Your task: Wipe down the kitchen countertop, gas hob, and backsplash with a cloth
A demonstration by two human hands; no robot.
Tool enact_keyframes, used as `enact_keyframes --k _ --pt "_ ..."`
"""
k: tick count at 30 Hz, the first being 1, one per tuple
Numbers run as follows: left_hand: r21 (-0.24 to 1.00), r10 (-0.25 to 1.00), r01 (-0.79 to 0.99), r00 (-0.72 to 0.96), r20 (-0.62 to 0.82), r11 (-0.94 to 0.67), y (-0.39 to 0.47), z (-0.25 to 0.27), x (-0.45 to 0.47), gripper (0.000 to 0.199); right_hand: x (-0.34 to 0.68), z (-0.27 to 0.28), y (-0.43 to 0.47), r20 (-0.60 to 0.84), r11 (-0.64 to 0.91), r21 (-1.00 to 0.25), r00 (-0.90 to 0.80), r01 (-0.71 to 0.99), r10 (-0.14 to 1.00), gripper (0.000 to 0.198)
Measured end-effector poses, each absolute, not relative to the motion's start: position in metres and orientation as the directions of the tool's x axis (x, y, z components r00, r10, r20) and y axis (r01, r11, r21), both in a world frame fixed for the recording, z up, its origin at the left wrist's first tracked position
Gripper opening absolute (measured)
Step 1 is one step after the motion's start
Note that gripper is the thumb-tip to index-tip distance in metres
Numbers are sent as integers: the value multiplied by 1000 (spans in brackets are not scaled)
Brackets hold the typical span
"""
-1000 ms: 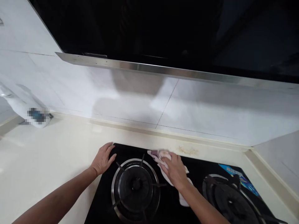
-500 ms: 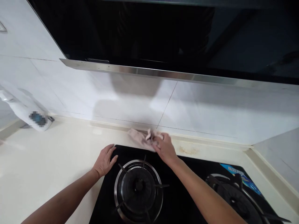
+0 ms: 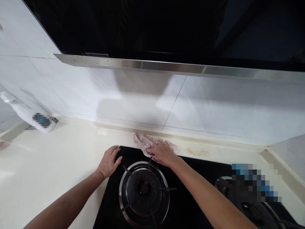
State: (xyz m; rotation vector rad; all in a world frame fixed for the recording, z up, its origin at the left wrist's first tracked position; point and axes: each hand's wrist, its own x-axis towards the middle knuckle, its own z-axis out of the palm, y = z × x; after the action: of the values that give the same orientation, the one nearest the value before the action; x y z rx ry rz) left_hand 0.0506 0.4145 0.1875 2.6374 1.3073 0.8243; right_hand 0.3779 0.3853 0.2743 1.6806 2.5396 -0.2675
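Note:
My right hand [image 3: 163, 153] presses a crumpled pinkish cloth [image 3: 142, 141] onto the counter strip behind the gas hob [image 3: 188, 190], its fingers over the bunched fabric. Part of the cloth spreads out to the left of the fingers and overlaps the hob's back edge. At the hob's back left corner rests my left hand [image 3: 109, 161], fingers stretched out and thumb apart, with nothing in it. The left burner [image 3: 144, 187] with its metal ring lies in front of both hands. A brownish stain [image 3: 197, 152] marks the counter to the right of the cloth.
A black range hood [image 3: 152, 28] with a metal lower edge overhangs the hob. One white bottle [image 3: 30, 111] stands at the back left of the counter [image 3: 59, 165]. On the right is a second burner [image 3: 252, 210], partly behind my forearm. White wall tiles [image 3: 133, 105] rise behind.
My right hand has gone from gripping the bunched cloth to lying flatter over it, and the cloth has shifted slightly toward the hob. My left hand keeps its place. The view has shifted slightly.

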Motion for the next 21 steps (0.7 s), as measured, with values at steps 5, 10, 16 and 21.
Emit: enact_keyframes --k 5,10,16,21 --pt "319 763 709 486 427 -629 418 187 50 39 411 270 313 -117 295 -185 -320 937 940 33" --pt "304 739 693 499 452 -654 424 184 49 41 449 261 222 -147 216 -222 -252 951 956 59" --pt "260 707 682 532 465 -684 429 180 47 43 480 246 240 -41 82 -74 -85 994 996 38" --pt "213 686 686 547 480 -695 433 180 44 42 510 242 315 28 -216 -23 217 976 976 32"
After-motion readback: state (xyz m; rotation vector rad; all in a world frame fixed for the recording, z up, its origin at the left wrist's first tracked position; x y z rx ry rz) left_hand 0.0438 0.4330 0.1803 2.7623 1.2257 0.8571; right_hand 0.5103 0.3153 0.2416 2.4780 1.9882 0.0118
